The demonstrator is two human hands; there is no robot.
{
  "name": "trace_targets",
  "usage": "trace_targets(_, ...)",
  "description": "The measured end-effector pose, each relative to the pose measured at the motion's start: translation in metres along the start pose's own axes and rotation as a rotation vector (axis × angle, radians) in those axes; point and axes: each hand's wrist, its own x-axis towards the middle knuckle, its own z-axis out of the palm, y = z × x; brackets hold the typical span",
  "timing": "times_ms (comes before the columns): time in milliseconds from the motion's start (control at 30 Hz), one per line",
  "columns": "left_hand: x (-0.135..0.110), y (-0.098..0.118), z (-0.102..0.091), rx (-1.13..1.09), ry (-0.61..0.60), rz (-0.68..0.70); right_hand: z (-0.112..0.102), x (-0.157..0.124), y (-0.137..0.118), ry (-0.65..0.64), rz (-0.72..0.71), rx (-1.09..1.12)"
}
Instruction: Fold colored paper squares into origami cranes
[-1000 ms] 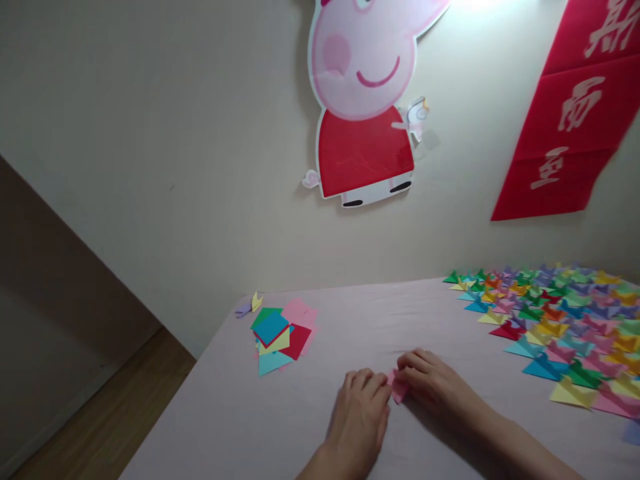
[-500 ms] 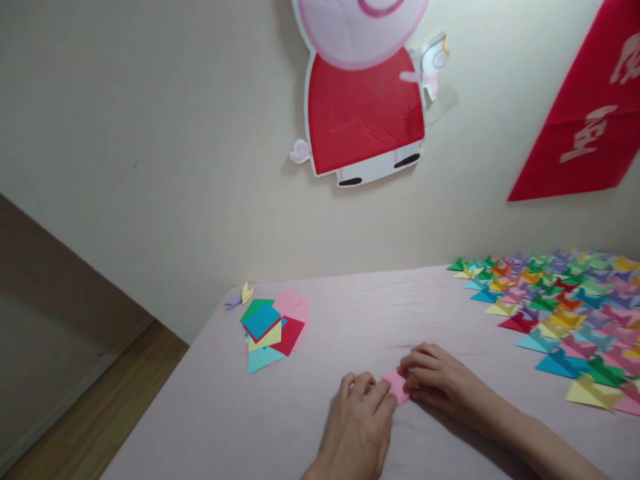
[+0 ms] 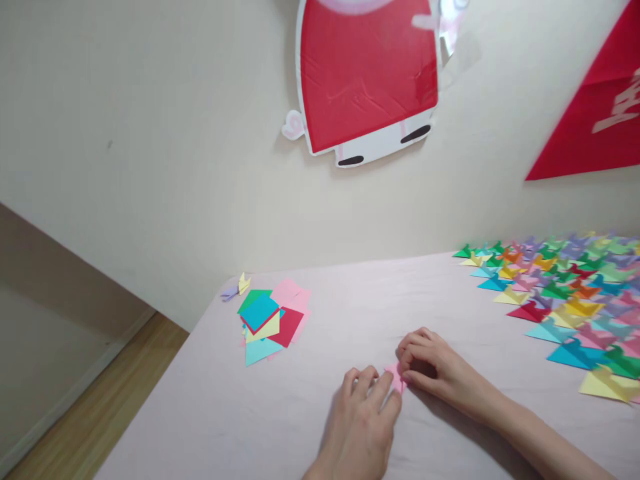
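A small piece of pink origami paper (image 3: 395,377) lies on the pale pink cloth between my hands, its left and right parts covered by fingers. My left hand (image 3: 361,415) comes from below with bent fingers, holding the paper's left side down against the surface. From the right, my right hand (image 3: 431,363) pinches the right edge between thumb and fingertips. A fold line shows on the paper, though much of its shape is hidden.
Loose coloured paper squares (image 3: 273,320) lie in a pile at the left. Behind them sit small yellow and purple folded pieces (image 3: 236,289). Rows of folded paper birds (image 3: 575,307) fill the right side. The wall (image 3: 350,220) stands behind the cloth-covered surface (image 3: 210,413).
The pink paper shows less of its flat face, and my right fingers have moved into a tighter pinch at its edge. The camera view has tilted down slightly.
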Motion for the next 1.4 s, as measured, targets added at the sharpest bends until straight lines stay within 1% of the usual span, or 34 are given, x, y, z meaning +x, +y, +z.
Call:
trace_targets(133, -0.001, 0.002, 0.004, -0.017, 0.010, 0.008, 0.002, -0.001, 0.000, 0.010, 0.021, -0.027)
trace_targets(300, 0.002, 0.005, 0.005, -0.060, -0.010, -0.014, 0.004, 0.000, 0.000, 0.009, 0.033, -0.039)
trace_targets(533, 0.003, 0.005, 0.005, 0.015, 0.008, 0.024, 0.005, 0.002, 0.004, 0.007, 0.055, -0.019)
trace_targets(633, 0.003, 0.005, 0.006, 0.033, 0.018, 0.021, 0.006, 0.001, 0.006, 0.006, 0.061, -0.007)
trace_targets(800, 0.003, 0.005, 0.007, 0.030, 0.059, 0.020, 0.006, 0.000, 0.005, 0.004, 0.066, -0.001)
trace_targets(967, 0.004, 0.004, 0.007, 0.014, 0.065, 0.023, 0.008, 0.000, 0.005, 0.013, 0.048, -0.024)
trace_targets(1067, 0.005, 0.003, 0.011, 0.040, 0.105, 0.040, 0.009, -0.001, 0.006, 0.024, 0.064, -0.015)
trace_targets(1167, 0.007, 0.001, 0.014, 0.073, 0.180, 0.052, 0.009, -0.003, 0.006, 0.034, 0.129, 0.023)
trace_targets(1200, 0.007, 0.001, 0.014, 0.077, 0.187, 0.053, 0.009, -0.004, 0.004, 0.033, 0.147, 0.029)
trace_targets(1267, 0.008, 0.001, 0.012, 0.071, 0.155, 0.046, 0.010, -0.005, 0.000, 0.030, 0.167, 0.011)
trace_targets(1400, 0.007, 0.004, 0.005, 0.029, 0.054, 0.021, 0.014, -0.008, -0.006, 0.049, 0.186, -0.049)
